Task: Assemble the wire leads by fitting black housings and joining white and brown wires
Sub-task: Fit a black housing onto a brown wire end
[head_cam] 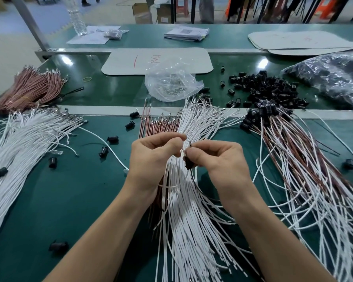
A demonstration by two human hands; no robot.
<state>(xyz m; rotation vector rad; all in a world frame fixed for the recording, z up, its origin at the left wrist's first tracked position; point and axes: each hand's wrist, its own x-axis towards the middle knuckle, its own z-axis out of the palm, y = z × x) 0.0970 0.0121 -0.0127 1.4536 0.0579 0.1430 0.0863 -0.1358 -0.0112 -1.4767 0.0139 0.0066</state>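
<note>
Pinched between thumb and forefinger of the left hand (151, 155): one thin white wire (183, 152), its tip at the mouth of a small black housing (189, 163). Right hand (218, 157) gripped that housing, thumb on top and fingers curled under; the housing was glossy, roughly cylindrical and tilted. Both hands met close together, raised over the green mat (69, 190). Directly beneath the grip lay a fanned bundle of white wires (188, 220), smooth-sheathed, with bare metal ends. Just behind the grip was a row of brown wires (161, 127) tipped with crimped terminals. Right of the grip sprawled a tangle of paired brown-and-white leads (304, 159), already capped in black. Farther behind on that side sat a heap of loose housings (269, 88). Behind the grip was a crinkled clear bag (171, 82) holding small metal parts. Left of the grip a few stray housings (113, 139) lay on the mat, and beyond them a second white bundle (18, 143).
</note>
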